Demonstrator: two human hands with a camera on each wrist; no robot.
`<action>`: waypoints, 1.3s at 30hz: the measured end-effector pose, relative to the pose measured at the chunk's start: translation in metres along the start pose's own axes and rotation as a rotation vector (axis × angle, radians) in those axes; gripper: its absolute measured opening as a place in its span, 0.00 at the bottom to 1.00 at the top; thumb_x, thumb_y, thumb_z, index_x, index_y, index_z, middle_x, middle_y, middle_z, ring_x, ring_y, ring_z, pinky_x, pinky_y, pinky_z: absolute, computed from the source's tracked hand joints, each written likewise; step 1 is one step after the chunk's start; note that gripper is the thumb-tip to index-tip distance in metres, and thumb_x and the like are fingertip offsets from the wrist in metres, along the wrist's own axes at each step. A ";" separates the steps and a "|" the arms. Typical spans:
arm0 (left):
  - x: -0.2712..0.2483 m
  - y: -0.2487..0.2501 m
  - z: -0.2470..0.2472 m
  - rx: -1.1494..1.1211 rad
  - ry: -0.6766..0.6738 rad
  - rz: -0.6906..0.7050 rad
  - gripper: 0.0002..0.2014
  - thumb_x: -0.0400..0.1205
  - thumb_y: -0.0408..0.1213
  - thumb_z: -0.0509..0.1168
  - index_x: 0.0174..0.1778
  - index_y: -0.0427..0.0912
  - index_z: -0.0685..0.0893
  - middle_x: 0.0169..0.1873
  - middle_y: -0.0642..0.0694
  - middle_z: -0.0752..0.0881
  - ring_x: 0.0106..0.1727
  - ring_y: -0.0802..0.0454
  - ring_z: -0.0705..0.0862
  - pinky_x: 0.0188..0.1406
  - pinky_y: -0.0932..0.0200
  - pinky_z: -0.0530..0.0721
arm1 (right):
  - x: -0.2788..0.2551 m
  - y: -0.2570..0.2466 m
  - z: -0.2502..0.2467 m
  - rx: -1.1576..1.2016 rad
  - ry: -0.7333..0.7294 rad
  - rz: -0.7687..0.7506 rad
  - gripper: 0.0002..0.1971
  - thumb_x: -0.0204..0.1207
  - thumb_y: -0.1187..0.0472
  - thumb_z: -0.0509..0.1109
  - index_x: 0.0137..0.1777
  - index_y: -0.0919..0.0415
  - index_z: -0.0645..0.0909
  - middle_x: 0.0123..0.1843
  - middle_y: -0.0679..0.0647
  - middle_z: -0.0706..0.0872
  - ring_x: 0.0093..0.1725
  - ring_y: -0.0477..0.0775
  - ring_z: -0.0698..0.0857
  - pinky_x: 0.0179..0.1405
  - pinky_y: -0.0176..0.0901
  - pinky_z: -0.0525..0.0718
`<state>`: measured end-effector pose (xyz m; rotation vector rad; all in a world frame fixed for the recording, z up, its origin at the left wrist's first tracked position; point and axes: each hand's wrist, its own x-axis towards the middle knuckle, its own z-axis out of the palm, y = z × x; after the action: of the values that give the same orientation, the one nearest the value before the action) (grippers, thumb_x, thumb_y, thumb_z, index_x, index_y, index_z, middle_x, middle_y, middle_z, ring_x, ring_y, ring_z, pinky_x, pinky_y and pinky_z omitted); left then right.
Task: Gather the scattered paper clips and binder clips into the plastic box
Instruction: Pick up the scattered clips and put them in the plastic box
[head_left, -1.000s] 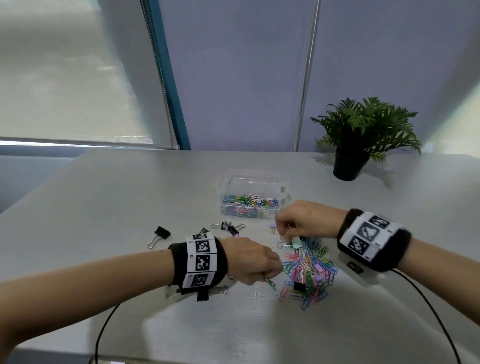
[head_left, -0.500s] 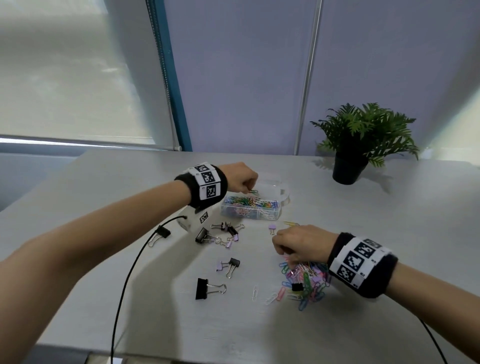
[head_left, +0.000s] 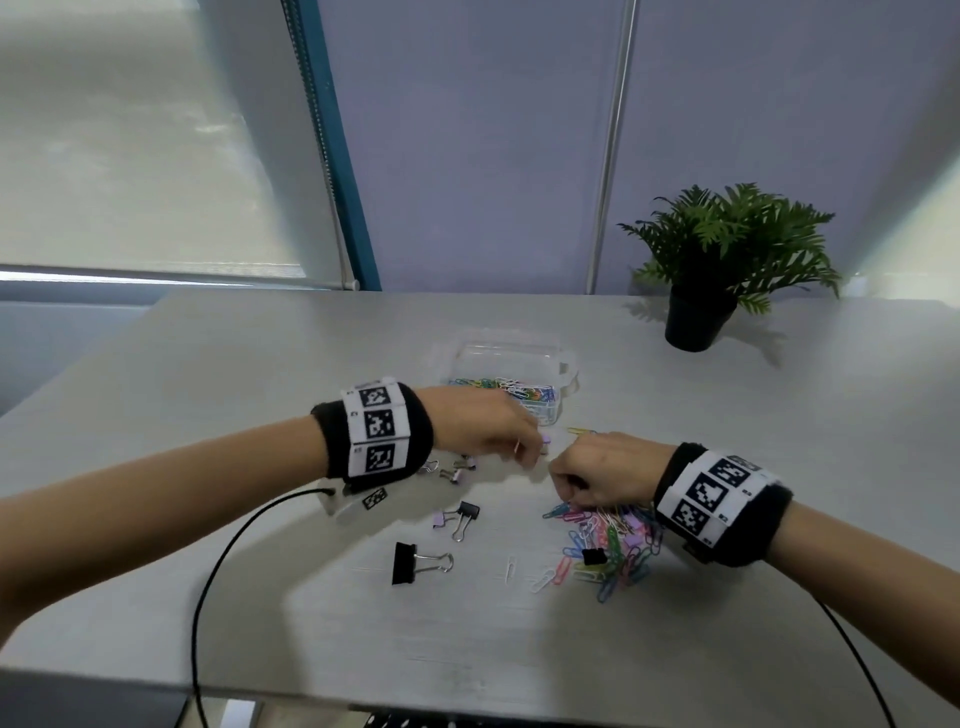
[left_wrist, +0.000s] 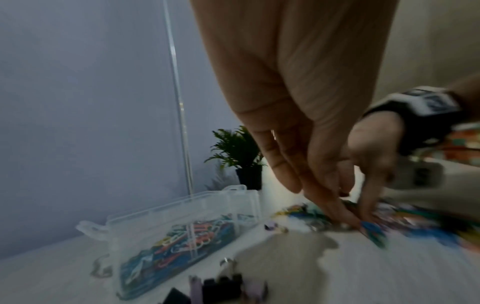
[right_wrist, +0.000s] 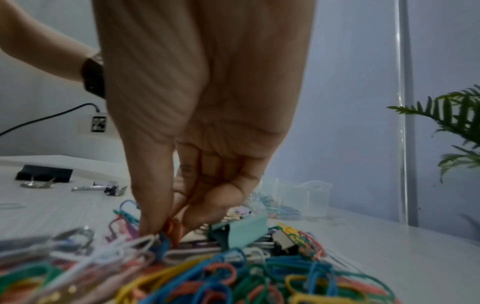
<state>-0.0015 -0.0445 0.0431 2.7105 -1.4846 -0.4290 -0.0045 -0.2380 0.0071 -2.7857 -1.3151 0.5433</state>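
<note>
Right wrist view: found the right hand (right_wrist: 202, 123) with thumb and fingertips pinched on a few clips at the edge of the heap of coloured wire paper clips (right_wrist: 233, 277), just beside a mint-green metal binder clip (right_wrist: 241, 228). Found the left hand (head_left: 483, 431) near it, fingers fairly straight and reaching down, nothing plainly held. Placed the clear plastic box (head_left: 511, 358), partly filled with clips, just beyond both hands on the grey table (head_left: 727, 467). Judged tangled clips likely to drag neighbours up and drop short of the box, or slip from so small a pinch. Left a large black binder clip (head_left: 404, 563) lying apart. Read no brand or words, only square black-and-white coded markers on the wristbands (head_left: 376, 423).
</note>
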 end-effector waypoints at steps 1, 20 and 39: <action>-0.004 0.008 0.005 0.011 -0.035 0.043 0.09 0.79 0.28 0.63 0.53 0.38 0.85 0.48 0.41 0.86 0.48 0.45 0.84 0.44 0.58 0.77 | 0.001 0.001 0.000 0.019 0.006 0.002 0.05 0.72 0.65 0.65 0.45 0.59 0.82 0.41 0.52 0.84 0.41 0.50 0.78 0.36 0.38 0.71; 0.031 0.054 0.042 0.143 -0.088 0.416 0.27 0.72 0.25 0.66 0.68 0.48 0.78 0.53 0.42 0.77 0.50 0.48 0.82 0.25 0.61 0.78 | 0.001 0.029 -0.027 0.484 0.285 0.079 0.06 0.68 0.65 0.77 0.38 0.56 0.83 0.30 0.43 0.83 0.27 0.30 0.79 0.32 0.19 0.74; 0.044 0.039 0.050 0.094 0.046 0.318 0.03 0.77 0.28 0.65 0.42 0.37 0.83 0.49 0.43 0.84 0.48 0.48 0.84 0.30 0.64 0.70 | 0.017 0.059 -0.040 0.652 0.451 0.203 0.10 0.68 0.68 0.76 0.33 0.53 0.81 0.30 0.52 0.85 0.32 0.46 0.81 0.38 0.38 0.80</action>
<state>-0.0236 -0.0964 -0.0096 2.4614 -1.9218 -0.2875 0.0617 -0.2584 0.0298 -2.3017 -0.6215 0.2518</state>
